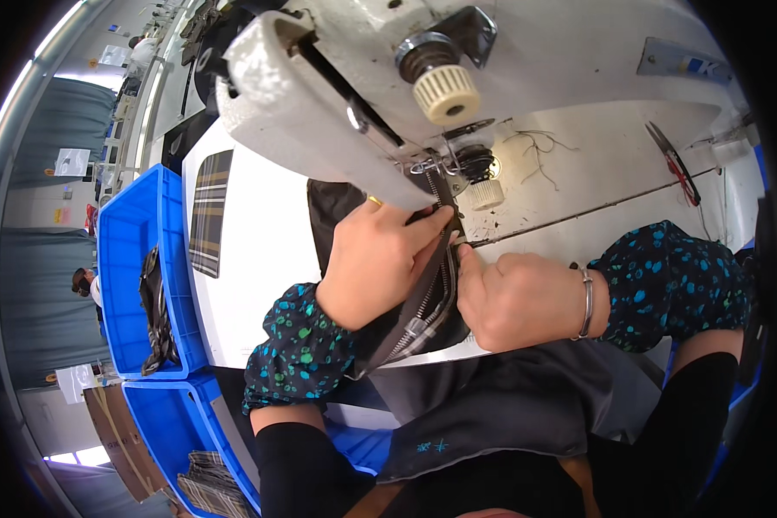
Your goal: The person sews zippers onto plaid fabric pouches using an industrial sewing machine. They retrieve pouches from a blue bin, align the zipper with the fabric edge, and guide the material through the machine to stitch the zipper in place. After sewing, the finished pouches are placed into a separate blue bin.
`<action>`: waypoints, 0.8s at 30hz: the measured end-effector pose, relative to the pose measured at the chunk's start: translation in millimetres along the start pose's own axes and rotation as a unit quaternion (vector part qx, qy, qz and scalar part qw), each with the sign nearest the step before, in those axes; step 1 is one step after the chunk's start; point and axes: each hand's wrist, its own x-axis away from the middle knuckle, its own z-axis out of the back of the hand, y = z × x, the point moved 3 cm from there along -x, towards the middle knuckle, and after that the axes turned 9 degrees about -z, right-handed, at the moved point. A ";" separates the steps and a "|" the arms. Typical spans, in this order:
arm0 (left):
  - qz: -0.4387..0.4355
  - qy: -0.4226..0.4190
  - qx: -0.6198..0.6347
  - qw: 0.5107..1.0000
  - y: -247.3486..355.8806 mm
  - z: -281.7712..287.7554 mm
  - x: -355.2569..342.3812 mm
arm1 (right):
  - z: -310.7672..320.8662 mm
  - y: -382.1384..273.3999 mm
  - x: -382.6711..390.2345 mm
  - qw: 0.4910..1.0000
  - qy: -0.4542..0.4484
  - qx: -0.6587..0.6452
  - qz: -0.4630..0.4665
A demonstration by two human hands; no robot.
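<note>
A white sewing machine (293,112) stands over a dark fabric piece (326,216) with a metal zipper (436,292) running from the presser foot (432,168) toward me. My left hand (380,263) is closed on the fabric left of the zipper, index finger reaching to the zipper just below the foot. My right hand (514,298) is closed on the zipper's right edge, index finger and thumb at the tape, other fingers curled. A zipper slider (416,328) shows at the lower part, beside a strip of plaid lining.
Red-handled scissors (682,177) and loose threads (535,151) lie on the bed at right. A plaid piece (209,214) lies at left. Blue bins (116,268) with dark and plaid pieces stand beside the table, with cardboard (112,432) behind. A person (86,285) is in the background.
</note>
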 end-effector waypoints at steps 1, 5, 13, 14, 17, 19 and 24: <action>-0.003 -0.008 -0.001 1.000 2.4 -0.1 2.5 | 0.4 -0.1 -0.4 1.000 0.001 -0.003 0.001; -0.009 -0.047 0.019 0.999 12.1 5.5 2.7 | 0.3 -1.3 -0.2 1.000 -0.001 -0.010 -0.004; -0.028 -0.079 0.010 0.996 15.6 6.4 3.1 | 0.9 -0.5 -0.7 1.000 0.006 -0.002 0.007; -0.031 -0.065 0.014 0.997 14.5 5.7 2.7 | 0.9 0.0 -0.9 1.000 0.008 -0.007 0.006; -0.034 -0.043 0.020 0.998 5.7 2.3 0.7 | -8.3 0.8 0.3 1.000 0.019 -0.003 -0.008; -0.025 -0.049 0.016 0.998 -4.9 2.3 -1.7 | -13.7 5.4 -1.9 0.999 0.029 -0.003 -0.012; -0.033 0.000 0.033 0.999 -24.8 0.7 -10.2 | -21.6 21.7 -10.4 0.999 0.042 0.017 -0.030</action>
